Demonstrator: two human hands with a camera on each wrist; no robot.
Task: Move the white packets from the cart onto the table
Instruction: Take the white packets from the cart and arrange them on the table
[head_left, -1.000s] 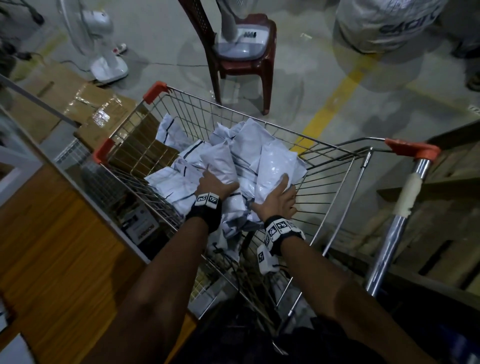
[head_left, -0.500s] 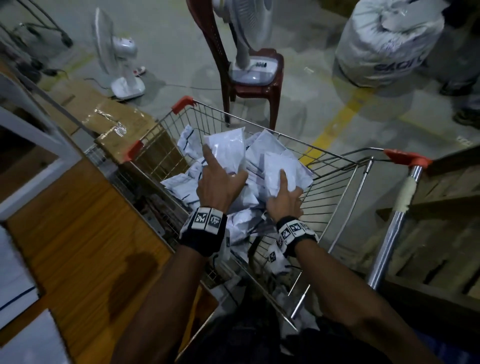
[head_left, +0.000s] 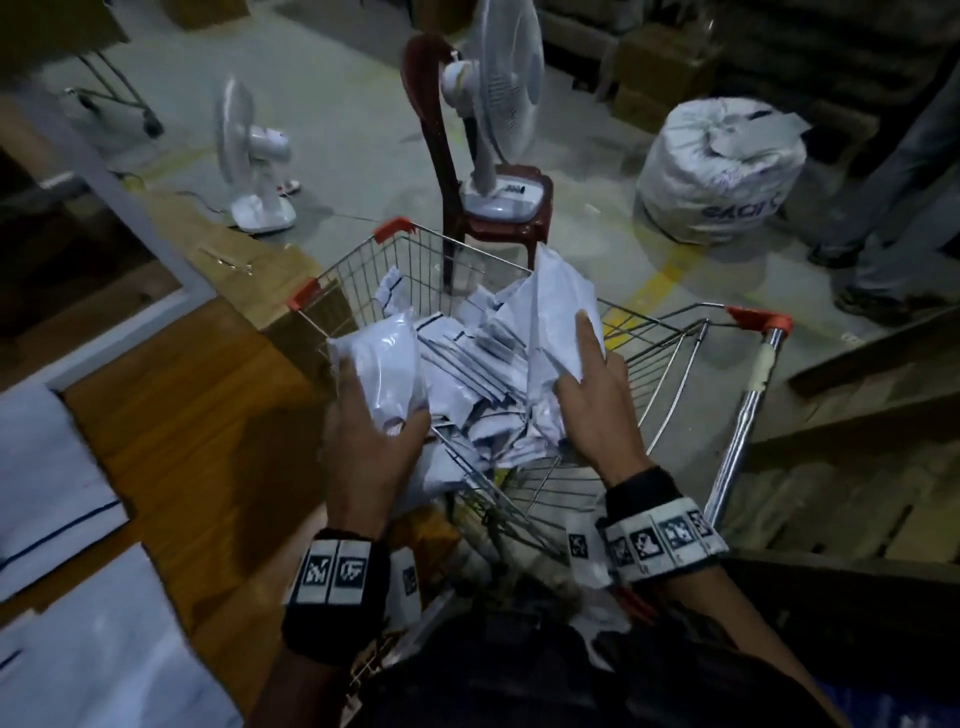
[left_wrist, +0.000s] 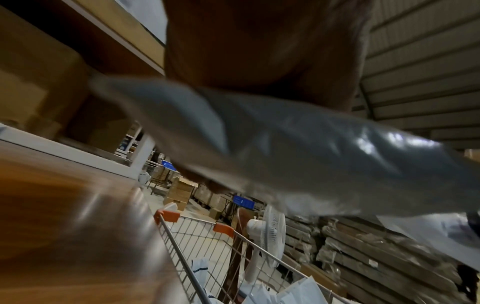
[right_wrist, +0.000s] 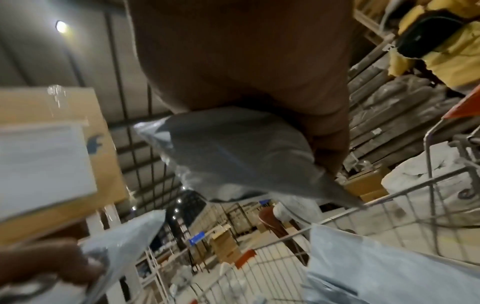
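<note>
Head view: left hand (head_left: 371, 441) grips a white packet (head_left: 382, 364) raised over the near left rim of the wire cart (head_left: 670, 364), fingers wrapped under it, thumb (head_left: 415, 423) on the near edge. Right hand (head_left: 597, 405) holds a second packet (head_left: 563, 306) above the cart's middle, fingers (head_left: 586, 338) straight along its face, thumb (head_left: 566, 392) pinching from the side. More loose packets (head_left: 478, 358) lie in the basket. Wooden surface (head_left: 171, 410) sits left of the cart, touching or just beside it, with white packets (head_left: 47, 478) already on it. Fan (head_left: 493, 104) stands on a red chair (head_left: 498, 221) beyond the cart; another fan (head_left: 249, 156) on the floor. Left wrist view: blurred; packet (left_wrist: 298, 148) held under the palm (left_wrist: 259, 41), fingers not visible, surface (left_wrist: 64, 226) below left, cart rim (left_wrist: 176, 246) beside it. Right wrist view: packet (right_wrist: 239, 156) clamped under the palm (right_wrist: 246, 51), cart wire (right_wrist: 389, 201) below, left hand's fingers (right_wrist: 46, 265) on their packet (right_wrist: 122, 244) at lower left.
</note>
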